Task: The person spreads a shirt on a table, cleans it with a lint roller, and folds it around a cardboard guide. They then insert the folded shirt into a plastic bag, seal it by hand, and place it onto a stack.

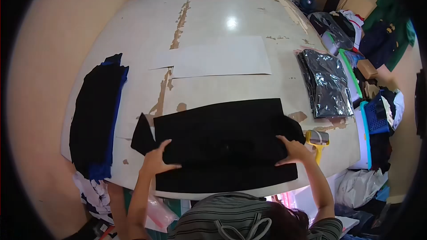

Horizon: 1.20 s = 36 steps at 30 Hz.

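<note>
A black garment (222, 129) lies spread on the table in front of me, its body roughly rectangular. One sleeve-like piece sticks out at the left and another bulges at the right. My left hand (156, 159) rests on the garment's left side, thumb and forefinger stretched apart. On the opposite side my right hand (294, 151) lies in a mirrored pose, also with thumb and forefinger spread. The other fingers of both hands are hard to make out. A yellow-handled lint roller (318, 140) lies just right of the garment, near my right hand.
Black and blue garments (95, 120) are piled at the table's left edge. Plastic-wrapped dark garments (329, 82) are stacked at the right. Beyond the garment lies a white paper sheet (222, 58) on the worn tabletop (222, 22). A blue basket (379, 114) and bins flank the right side.
</note>
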### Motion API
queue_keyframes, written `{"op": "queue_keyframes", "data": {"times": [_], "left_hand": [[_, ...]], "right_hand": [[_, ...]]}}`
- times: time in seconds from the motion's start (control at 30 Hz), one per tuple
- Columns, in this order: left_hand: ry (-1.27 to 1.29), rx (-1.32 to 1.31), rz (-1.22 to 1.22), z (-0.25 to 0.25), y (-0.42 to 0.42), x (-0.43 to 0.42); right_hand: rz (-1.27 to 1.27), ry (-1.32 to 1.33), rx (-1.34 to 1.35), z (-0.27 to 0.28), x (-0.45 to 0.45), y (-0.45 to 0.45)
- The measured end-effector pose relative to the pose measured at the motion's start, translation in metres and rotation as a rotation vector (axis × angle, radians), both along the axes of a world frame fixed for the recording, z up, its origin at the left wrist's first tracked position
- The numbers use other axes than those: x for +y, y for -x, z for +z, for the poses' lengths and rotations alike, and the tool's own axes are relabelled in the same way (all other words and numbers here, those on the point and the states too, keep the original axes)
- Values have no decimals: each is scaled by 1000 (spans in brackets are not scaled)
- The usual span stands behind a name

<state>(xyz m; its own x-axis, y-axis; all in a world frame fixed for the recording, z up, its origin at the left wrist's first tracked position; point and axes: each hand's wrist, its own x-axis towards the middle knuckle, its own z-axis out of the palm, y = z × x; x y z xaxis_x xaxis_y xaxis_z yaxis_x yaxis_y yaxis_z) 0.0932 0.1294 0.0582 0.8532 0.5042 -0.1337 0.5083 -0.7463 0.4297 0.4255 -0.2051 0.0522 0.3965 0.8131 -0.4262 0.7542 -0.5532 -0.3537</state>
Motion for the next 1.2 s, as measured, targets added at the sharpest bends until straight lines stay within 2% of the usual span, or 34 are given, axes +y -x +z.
{"op": "queue_keyframes", "data": {"times": [0.03,0.07,0.23,0.3,0.4,0.47,0.5,0.63,0.7,0.73,0.8,0.83,0.9,0.93,0.97,1.0,1.03,1.13,1.17,1.2], "left_hand": [[57,207,-15,-5,9,-5],[49,296,-51,-26,20,-3],[32,412,39,-35,10,-3],[-22,446,-66,-36,5,-1],[-1,386,-2,-31,19,-17],[-89,240,41,-44,43,-38],[-90,218,87,-50,55,-54],[-91,159,208,-55,83,-109],[45,107,287,-50,85,-121],[115,7,362,-50,82,-122],[113,-210,303,-41,62,-127],[196,-186,290,-17,45,-135],[442,-461,104,24,13,-151],[516,-443,14,49,3,-160],[584,-426,-78,79,-4,-168],[599,-370,-147,120,-7,-172],[616,-309,-214,156,-7,-173],[556,-678,-384,187,-3,-168],[548,-680,-381,189,1,-164],[450,-824,-314,191,6,-157]], "right_hand": [[3,2,2,-8,0,2],[6,68,-25,-16,-1,5],[-5,181,-130,-18,14,7],[10,164,-145,-21,16,7],[-3,100,-120,-22,5,15],[-37,-178,-139,-51,-23,21],[-27,-276,-88,-47,-28,36],[-81,-343,-113,-47,-56,71],[7,-227,-37,-40,-65,68],[29,-190,-4,-23,-66,61],[35,-168,-48,17,-69,35],[7,-147,26,52,-69,13],[17,-349,-258,107,-88,-43],[-105,-444,-260,161,-87,-57],[-234,-395,-381,215,-75,-69],[-237,-605,-625,263,-56,-66],[-167,-738,-691,299,-43,-88],[-2,-1093,-995,400,-1,-178],[-54,-1115,-1185,413,45,-138],[164,-1066,-1224,434,79,-147]]}}
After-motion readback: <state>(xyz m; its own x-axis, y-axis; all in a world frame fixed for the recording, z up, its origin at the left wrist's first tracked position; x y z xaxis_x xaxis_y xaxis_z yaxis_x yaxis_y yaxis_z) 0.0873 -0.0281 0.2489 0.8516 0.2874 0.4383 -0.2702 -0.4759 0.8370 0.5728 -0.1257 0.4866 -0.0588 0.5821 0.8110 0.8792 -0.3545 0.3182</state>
